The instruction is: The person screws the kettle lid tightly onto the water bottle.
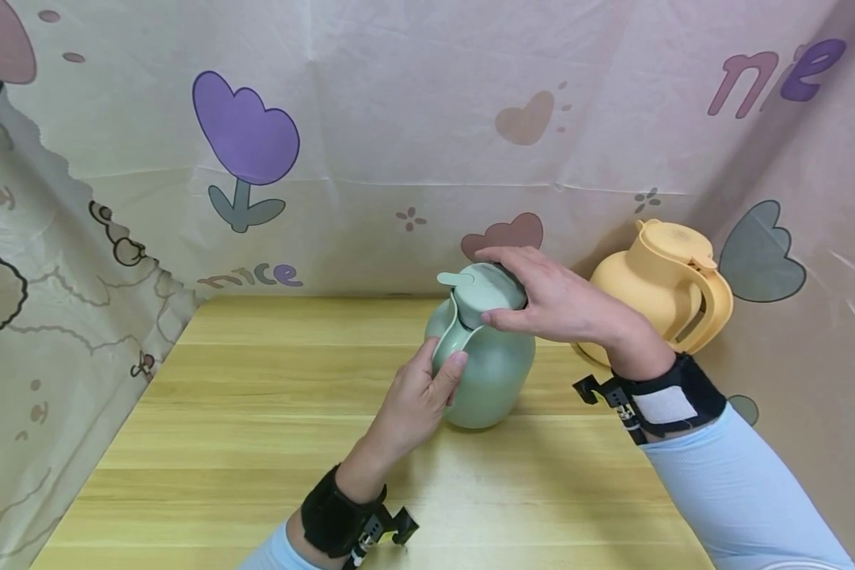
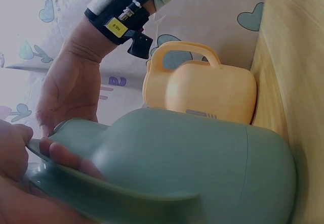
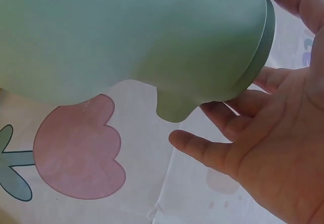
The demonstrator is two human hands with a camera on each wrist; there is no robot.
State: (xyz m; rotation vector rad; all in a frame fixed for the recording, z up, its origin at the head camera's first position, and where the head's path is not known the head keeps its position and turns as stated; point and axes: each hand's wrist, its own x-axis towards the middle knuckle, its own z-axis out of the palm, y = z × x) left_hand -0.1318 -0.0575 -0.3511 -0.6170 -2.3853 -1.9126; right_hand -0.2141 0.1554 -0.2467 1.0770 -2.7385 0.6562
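Observation:
A green thermos jug (image 1: 495,376) stands on the table, its handle (image 1: 453,339) turned toward the person. My left hand (image 1: 412,396) grips that handle, fingers wrapped round it, also seen from close by in the left wrist view. Over the jug's top, my right hand (image 1: 566,301) holds the round lid (image 1: 490,291), thumb on the near side and fingers across the far side. A small tab sticks out of the lid to the left. In the right wrist view the fingers curve around the rim of the jug's top (image 3: 223,47).
A yellow thermos jug (image 1: 630,289) stands behind the right forearm at the table's right side, its handle facing right. A printed cloth (image 1: 399,103) hangs behind the wooden table (image 1: 256,412) and down both sides. Each wrist wears a black camera strap.

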